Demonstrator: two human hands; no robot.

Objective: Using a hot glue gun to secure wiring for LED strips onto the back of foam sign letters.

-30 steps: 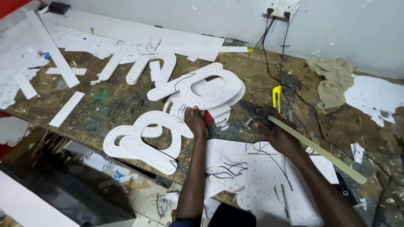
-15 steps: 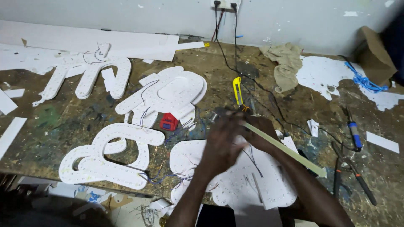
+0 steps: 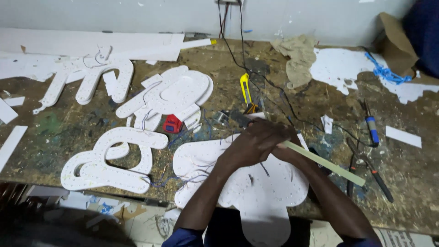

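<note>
My left hand (image 3: 253,142) and my right hand (image 3: 287,147) are pressed together over the top edge of a large white cut-out panel (image 3: 256,192) with thin wires on it. It lies at the bench's front edge. The left hand lies across the right and hides most of its fingers. What they grip, if anything, is hidden. A long pale yellow-green strip (image 3: 327,163) runs from under the hands out to the right, along my right forearm. A small red object (image 3: 173,124) sits left of the hands, beside stacked white cut-outs (image 3: 178,93).
A white looped cut-out (image 3: 109,160) lies front left, with more white shapes (image 3: 98,80) behind it. A yellow utility knife (image 3: 245,87), black cables (image 3: 274,87), a crumpled cloth (image 3: 298,57), a blue-handled tool (image 3: 371,128) and pliers (image 3: 366,167) lie on the worn wooden bench (image 3: 411,169).
My left hand left the red object and moved right to join my right hand at the strip's end. The view swung right and down.
</note>
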